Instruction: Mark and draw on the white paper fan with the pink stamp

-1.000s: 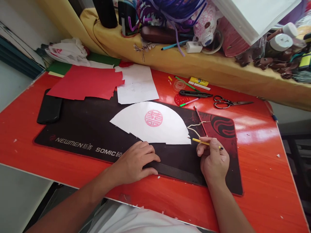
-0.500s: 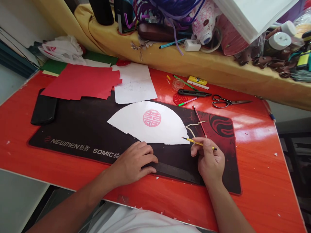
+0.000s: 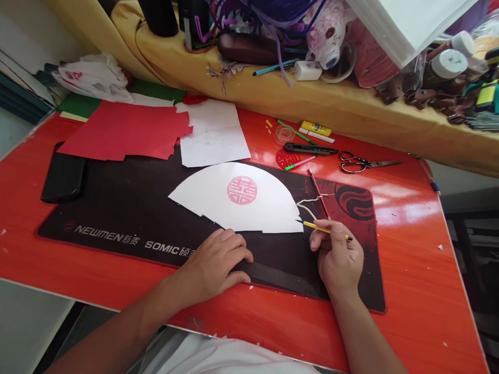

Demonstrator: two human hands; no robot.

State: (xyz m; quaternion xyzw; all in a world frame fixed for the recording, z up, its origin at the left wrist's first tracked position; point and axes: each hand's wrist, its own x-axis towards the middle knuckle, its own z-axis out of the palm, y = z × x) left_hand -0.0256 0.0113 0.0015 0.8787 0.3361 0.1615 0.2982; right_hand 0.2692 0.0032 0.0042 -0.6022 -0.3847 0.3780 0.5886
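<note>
My right hand [image 3: 342,255] pinches a slim yellow pen [image 3: 322,227] with a dark pointed tip, which points left over the right corner of the paper. That paper is a white fan-shaped sheet [image 3: 202,189] with a round red patterned emblem [image 3: 242,190] in its middle. Below the sheet, my left hand [image 3: 220,262] lies on the black mat [image 3: 128,202], thumb and fingers apart. Its fingertips rest at the left end of a flat dark strip [image 3: 284,278], perhaps a ruler. Whether they press on it, I cannot tell.
Red paper [image 3: 125,130], a white sheet [image 3: 212,135] and a black case [image 3: 62,174] lie to the left. Behind are a cutter knife [image 3: 310,149], scissors [image 3: 366,162], a glue stick [image 3: 315,128] and a red cutout [image 3: 287,159]. A reddish pencil [image 3: 319,195] lies beside a pale cord [image 3: 307,208].
My right hand has shifted slightly right with the pen, whose tip now lies nearer the sheet's right edge. My left hand keeps its place. The whole view has moved a little.
</note>
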